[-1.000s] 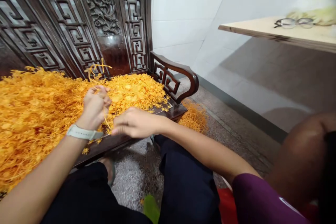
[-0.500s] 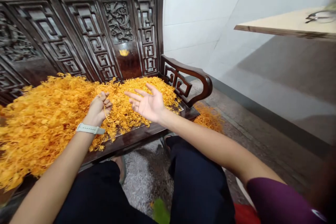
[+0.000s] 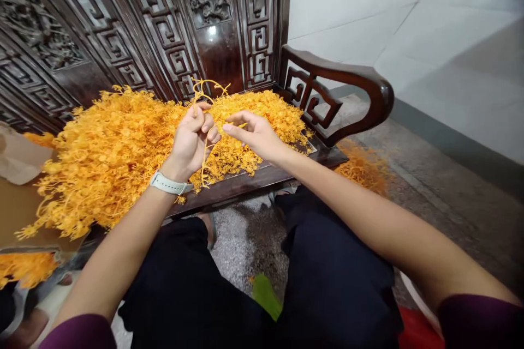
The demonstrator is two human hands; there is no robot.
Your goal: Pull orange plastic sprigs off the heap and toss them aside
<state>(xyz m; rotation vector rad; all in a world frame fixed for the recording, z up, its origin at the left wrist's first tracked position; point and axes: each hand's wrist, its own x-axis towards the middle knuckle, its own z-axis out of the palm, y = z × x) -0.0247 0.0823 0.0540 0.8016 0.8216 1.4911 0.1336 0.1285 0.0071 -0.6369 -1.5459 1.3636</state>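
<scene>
Sprig: one thin orange sprig stands up through my left hand, just above the bench's front edge at lower centre of the frame.
Left hand: my left hand is curled shut, pinching the sprig.
Right hand: my right hand is half open, its fingertips just beside the sprig; I can see no hold.
Heap: the orange heap fills the bench seat, its strands too many and too tangled to count.
Risks: the sprig looks brittle, so a hard pinch could snap it. Its branches could snag the heap and drag strands out. A careless arm could push more over the seat edge.
Counts: 2 hands, 1 sprig held, 1 heap, 1 watch on my left wrist, 1 armrest at upper right, 1 floor pile right of the bench, 1 cardboard at far left, 1 green leaf on the floor below.
</scene>
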